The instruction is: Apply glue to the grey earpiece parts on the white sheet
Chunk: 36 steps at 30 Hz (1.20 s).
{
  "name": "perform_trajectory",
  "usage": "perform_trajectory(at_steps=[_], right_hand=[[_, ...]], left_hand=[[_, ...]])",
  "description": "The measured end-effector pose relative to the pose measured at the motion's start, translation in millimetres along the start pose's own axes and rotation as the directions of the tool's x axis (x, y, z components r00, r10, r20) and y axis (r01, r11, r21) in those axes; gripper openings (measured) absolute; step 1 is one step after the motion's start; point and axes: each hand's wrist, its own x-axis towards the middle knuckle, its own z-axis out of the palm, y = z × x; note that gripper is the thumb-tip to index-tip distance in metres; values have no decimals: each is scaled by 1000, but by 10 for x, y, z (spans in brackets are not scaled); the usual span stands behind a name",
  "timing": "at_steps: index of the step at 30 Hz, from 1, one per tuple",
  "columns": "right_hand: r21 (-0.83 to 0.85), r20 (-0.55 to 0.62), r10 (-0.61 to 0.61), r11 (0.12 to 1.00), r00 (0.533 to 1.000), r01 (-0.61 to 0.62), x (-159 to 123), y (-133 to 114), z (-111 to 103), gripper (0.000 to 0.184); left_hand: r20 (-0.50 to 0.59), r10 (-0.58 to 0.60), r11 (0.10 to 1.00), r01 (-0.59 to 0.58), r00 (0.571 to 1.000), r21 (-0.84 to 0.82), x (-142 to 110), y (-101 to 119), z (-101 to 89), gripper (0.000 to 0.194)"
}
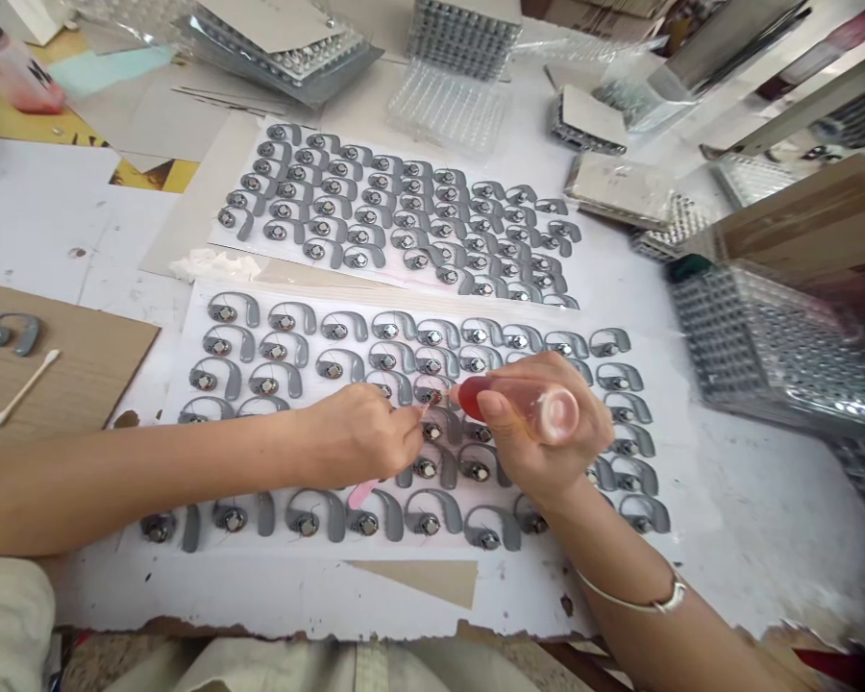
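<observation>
Hands (pixel 357 437) (pixel 544 423) just above gray earhooks (pixel 427 468)

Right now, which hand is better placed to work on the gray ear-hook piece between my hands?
Probably your left hand: its pink stick has its tip at the gray ear-hook piece, while your right hand is busy gripping a bottle of red liquid.

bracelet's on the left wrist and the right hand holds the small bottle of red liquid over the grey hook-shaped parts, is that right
Not quite: the bracelet is on the right wrist, not the left, as the head view shows. The rest stands: the right hand holds the small bottle of red liquid over the grey hook-shaped parts.
</observation>
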Motion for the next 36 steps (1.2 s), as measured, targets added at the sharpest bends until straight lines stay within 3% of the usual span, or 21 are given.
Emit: perform_trajectory(at_steps=[7, 13, 20, 36], right_hand=[[0, 1, 2, 1000, 1000, -2, -35, 19, -2, 10], [30, -118, -68, 997, 991, 72, -53, 50, -9, 14], [18, -55, -13, 1000, 998, 14, -69, 52, -10, 8], [-2, -44, -28, 1000, 999, 28, -66, 41, 4, 12]], left_hand=[[1, -13, 1000, 13, 1000, -9, -10, -2, 6, 20], [11, -23, 998, 23, 1000, -55, -8, -17, 7, 20], [-11, -21, 999, 21, 1000, -49, -7, -23, 17, 17], [-11, -34, 996, 33, 999, -77, -35, -18, 57, 17]])
